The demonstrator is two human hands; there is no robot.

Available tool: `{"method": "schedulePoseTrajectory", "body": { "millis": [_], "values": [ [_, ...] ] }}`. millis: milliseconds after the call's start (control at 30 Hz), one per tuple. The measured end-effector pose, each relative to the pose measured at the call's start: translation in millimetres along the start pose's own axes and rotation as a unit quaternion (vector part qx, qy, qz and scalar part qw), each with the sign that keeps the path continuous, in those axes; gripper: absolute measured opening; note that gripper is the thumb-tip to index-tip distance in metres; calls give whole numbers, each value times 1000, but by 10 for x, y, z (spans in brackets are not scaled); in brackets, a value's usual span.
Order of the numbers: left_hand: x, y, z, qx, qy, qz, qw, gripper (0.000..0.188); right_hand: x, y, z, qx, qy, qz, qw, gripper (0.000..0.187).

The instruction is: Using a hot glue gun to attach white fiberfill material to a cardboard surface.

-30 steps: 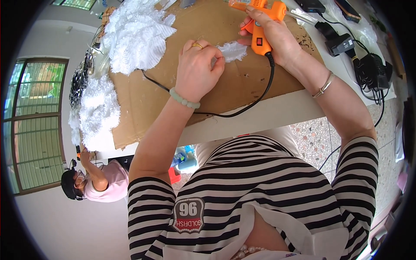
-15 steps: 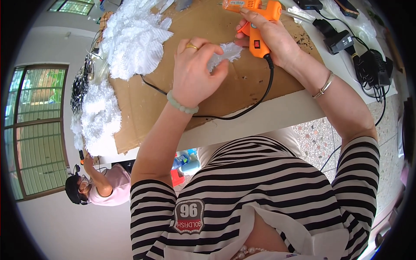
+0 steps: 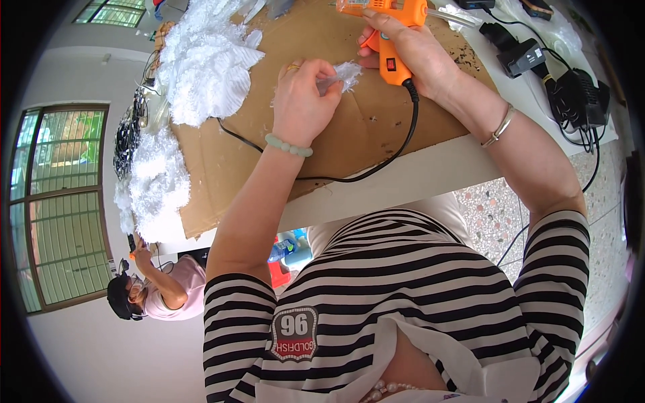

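Left hand (image 3: pixel 304 101) has closed to a pinch, securing a frayed translucent-white scrap (image 3: pixel 347 75); right hand (image 3: pixel 424 57) clasps an orange plastic glue gun (image 3: pixel 392 59).

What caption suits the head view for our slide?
Right hand holds an orange glue gun; left hand at a sheer white scrap.

Over the cardboard (image 3: pixel 363 134), the right hand (image 3: pixel 423 57) grips 1 orange glue gun (image 3: pixel 391 59); the left hand (image 3: pixel 299 97) is at 1 frilly white piece (image 3: pixel 347 76). White ruffles (image 3: pixel 208 74) heap on the cardboard's left.
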State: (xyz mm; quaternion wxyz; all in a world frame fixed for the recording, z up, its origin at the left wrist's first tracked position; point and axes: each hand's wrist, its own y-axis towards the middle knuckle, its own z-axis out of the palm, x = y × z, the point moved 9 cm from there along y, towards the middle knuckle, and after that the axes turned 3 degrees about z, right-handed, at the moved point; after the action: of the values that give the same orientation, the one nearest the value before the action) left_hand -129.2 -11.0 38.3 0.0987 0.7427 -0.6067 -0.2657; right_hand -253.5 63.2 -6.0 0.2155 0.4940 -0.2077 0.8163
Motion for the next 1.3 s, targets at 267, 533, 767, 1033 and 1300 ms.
{"method": "schedulePoseTrajectory", "body": {
  "millis": [267,533,767,1033,1300],
  "values": [
    [207,6,-9,-6,-34,-80,996,27,224,11,-35,-27,85,-76,993,19],
    [-163,269,-101,-14,76,51,996,10,293,-23,-150,-66,69,-86,992,19],
    [-164,377,205,50,118,69,989,8,301,-44,-100,-69,51,-79,993,21],
    [144,234,79,44,-10,-99,994,15,296,19,-137,-54,51,-125,989,24],
    [-19,120,-24,-1,82,84,993,9,303,-35,-106,-57,19,-93,994,21]
  ]
}}
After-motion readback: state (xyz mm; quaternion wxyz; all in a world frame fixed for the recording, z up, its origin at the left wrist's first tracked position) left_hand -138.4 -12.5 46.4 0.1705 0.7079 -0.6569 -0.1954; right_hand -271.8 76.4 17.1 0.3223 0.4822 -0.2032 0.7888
